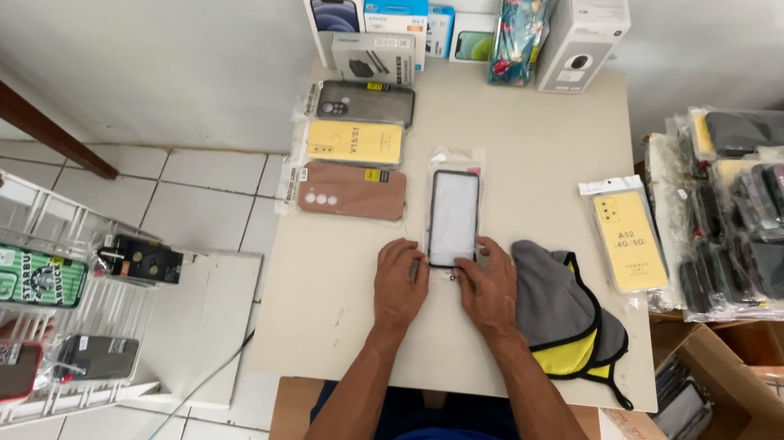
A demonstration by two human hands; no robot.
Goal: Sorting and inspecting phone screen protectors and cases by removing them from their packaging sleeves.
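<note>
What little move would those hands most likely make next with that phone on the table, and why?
Probably pinch the phone's lower edge and lift it slightly. Both hands sit at that end: the left hand touches the lower left corner and the right hand the lower right, while the phone lies flat, screen up, on a clear sleeve on the table.

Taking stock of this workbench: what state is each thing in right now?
Left hand: flat on the table, fingertips at the phone's lower left corner.
Right hand: touching the phone's lower right corner.
Phone: lying flat, screen blank.
Grey and yellow cloth: crumpled.
Cardboard box: open.
</note>
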